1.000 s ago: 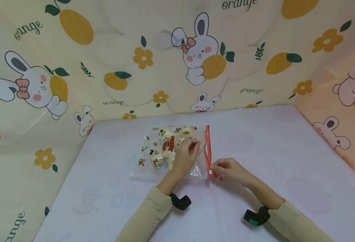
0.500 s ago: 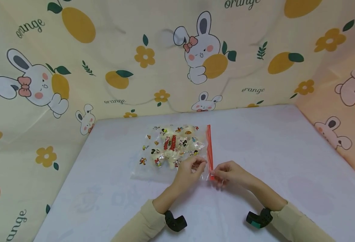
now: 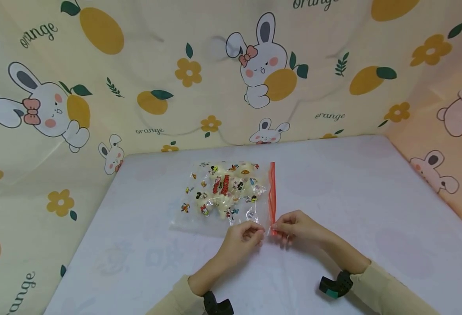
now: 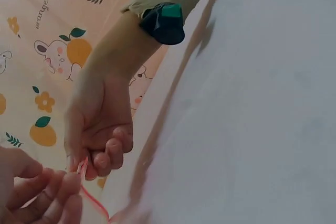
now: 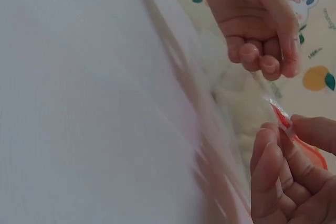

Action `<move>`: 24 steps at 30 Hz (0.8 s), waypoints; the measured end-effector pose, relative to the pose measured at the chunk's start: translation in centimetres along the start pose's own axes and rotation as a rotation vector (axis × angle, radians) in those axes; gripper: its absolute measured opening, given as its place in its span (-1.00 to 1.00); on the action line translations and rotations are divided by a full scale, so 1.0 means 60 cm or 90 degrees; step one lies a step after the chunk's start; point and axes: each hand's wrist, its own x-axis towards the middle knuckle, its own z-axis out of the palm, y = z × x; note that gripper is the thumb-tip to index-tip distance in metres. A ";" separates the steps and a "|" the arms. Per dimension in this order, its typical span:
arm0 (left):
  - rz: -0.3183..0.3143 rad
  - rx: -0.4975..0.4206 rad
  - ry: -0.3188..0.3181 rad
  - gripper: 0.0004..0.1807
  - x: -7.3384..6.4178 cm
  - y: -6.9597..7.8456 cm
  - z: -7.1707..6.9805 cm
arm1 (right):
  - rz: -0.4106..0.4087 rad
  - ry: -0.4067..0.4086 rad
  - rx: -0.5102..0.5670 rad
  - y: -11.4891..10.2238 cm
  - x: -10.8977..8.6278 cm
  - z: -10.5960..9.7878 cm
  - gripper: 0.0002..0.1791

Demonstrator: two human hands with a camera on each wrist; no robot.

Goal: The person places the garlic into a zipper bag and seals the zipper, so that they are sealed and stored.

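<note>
A clear zip bag (image 3: 211,227) with cartoon prints lies flat on the table, holding pale, lumpy contents (image 3: 224,199). Its red zip strip (image 3: 272,192) runs down the right side. My right hand (image 3: 299,227) pinches the strip's lower end between thumb and fingers; the right wrist view shows the red end (image 5: 282,117) there. Just left of it, by the bag's lower right corner, is my left hand (image 3: 241,240). Its fingers are loosely bent, and nothing shows between them in the right wrist view. The fingertips of the two hands are close together but apart.
A white cloth covers the table (image 3: 352,188). Behind and at the sides hangs a cream curtain (image 3: 215,43) printed with rabbits and oranges. Each wrist wears a black camera mount, such as the right one (image 3: 336,284).
My left hand has slid from over the bag's middle toward me, down to its lower right corner. The strip's upper gap has flattened. My right hand has stayed at the strip's end.
</note>
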 end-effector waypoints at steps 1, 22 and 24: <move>-0.008 -0.005 -0.007 -0.80 -0.003 -0.001 0.000 | 0.000 -0.002 0.006 0.001 0.001 0.002 -0.62; -0.252 -0.262 -0.011 -0.58 -0.019 -0.043 -0.020 | 0.061 0.009 0.128 -0.019 0.044 0.072 -0.71; -0.267 -0.300 0.002 -0.56 -0.019 -0.045 -0.020 | 0.069 0.010 0.140 -0.022 0.047 0.076 -0.77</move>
